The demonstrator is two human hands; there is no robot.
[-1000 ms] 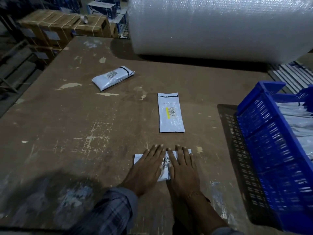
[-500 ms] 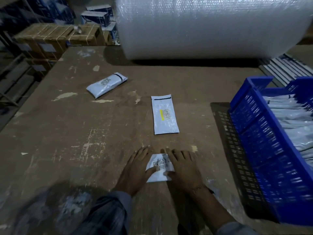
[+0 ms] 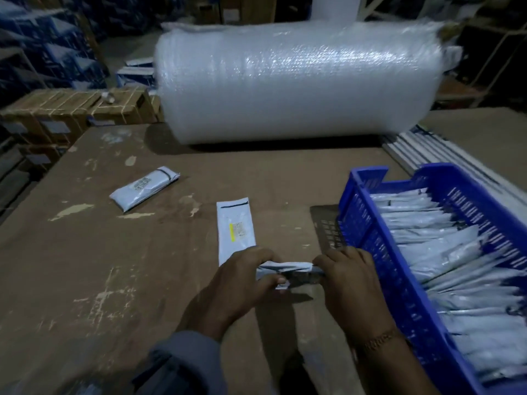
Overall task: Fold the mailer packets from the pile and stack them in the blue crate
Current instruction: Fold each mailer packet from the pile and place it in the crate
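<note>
Head view: folded mailer (image 3: 288, 270) is gripped at both ends, left hand (image 3: 242, 283) and right hand (image 3: 349, 276) fingers curled round it, lifted off table (image 3: 85, 266), just beside crate (image 3: 370, 238). Flat mailer (image 3: 235, 226) is partly hidden behind left hand.

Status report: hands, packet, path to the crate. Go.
Left hand and right hand grip folded packet by its ends. Blue crate right, nothing between.

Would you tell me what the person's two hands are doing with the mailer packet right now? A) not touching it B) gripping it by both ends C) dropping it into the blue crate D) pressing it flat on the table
B: the left hand and right hand each grip an end of the folded packet, left of the blue crate.
</note>
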